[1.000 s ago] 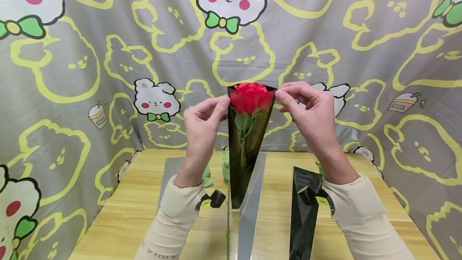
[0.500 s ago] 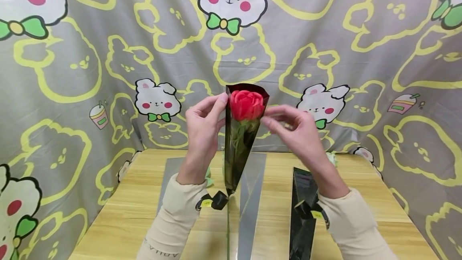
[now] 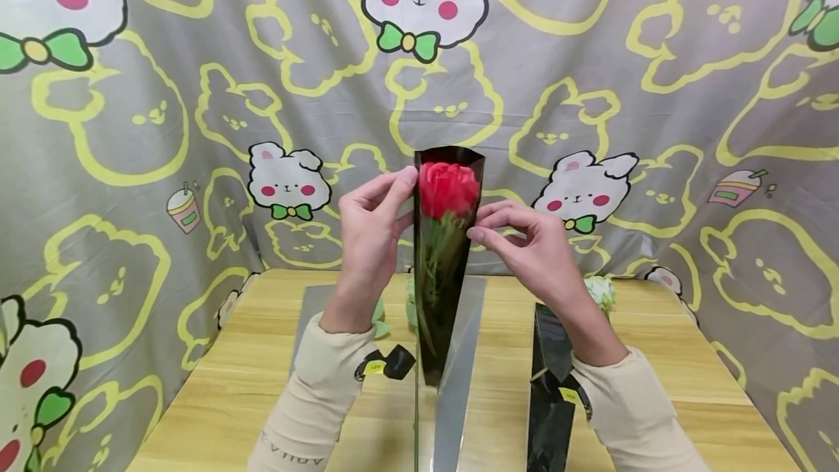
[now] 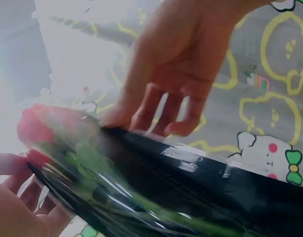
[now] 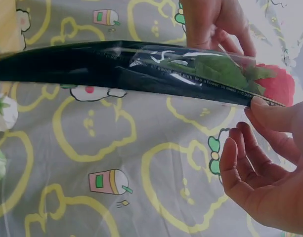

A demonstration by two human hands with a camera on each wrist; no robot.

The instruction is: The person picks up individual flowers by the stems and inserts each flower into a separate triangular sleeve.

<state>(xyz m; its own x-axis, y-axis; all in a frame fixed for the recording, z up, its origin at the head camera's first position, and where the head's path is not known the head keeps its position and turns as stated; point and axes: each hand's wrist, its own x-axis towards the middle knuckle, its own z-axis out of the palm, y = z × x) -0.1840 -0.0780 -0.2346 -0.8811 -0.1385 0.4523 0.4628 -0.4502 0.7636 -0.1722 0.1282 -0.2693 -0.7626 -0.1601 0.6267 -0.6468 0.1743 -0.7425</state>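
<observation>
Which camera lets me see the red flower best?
The head view: the red flower looks bright there, and its petals are easy to see inside the dark wrapper. The left wrist view shows it pale and blurry, at the left. The right wrist view shows it paler, from the side, near the right hand.

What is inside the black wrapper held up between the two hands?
A red flower shows near the top of the black wrapper, with green leaves below the bloom. The wrapper's dark, narrow lower end hides whatever is inside there.
</observation>
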